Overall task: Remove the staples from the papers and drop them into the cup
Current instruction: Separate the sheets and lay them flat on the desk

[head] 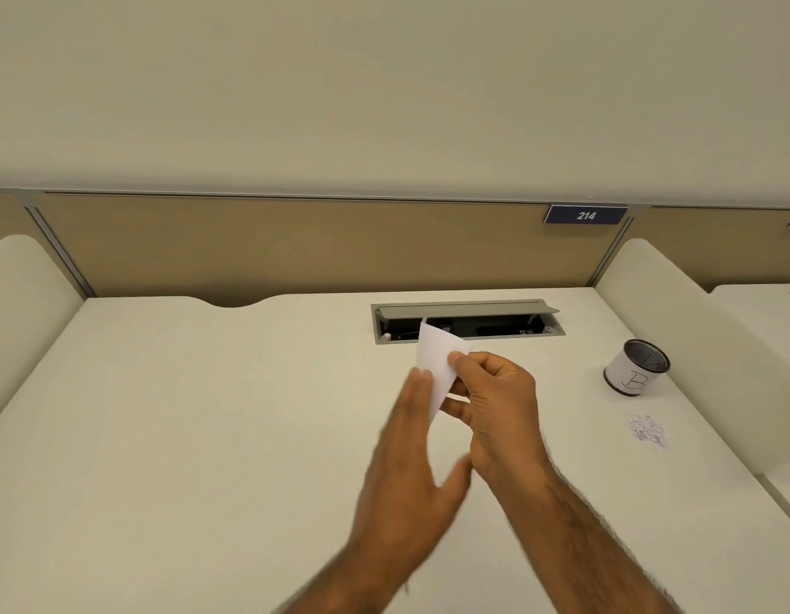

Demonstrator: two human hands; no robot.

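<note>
The right hand (495,405) is up above the white surface (185,414), near the middle. Its thumb and fingers are pinched tight on a small white paper (437,365), which sticks up and away from the hand. The left hand (410,458) is just beside it, blurry, with fingers spread out flat and holding nothing; its fingertips touch or nearly touch the left edge of the paper. Far to the right stands a black mesh cup (636,367) with a white label marked "B". A little pile of staples (646,432) lies on the surface just near of the cup.
</note>
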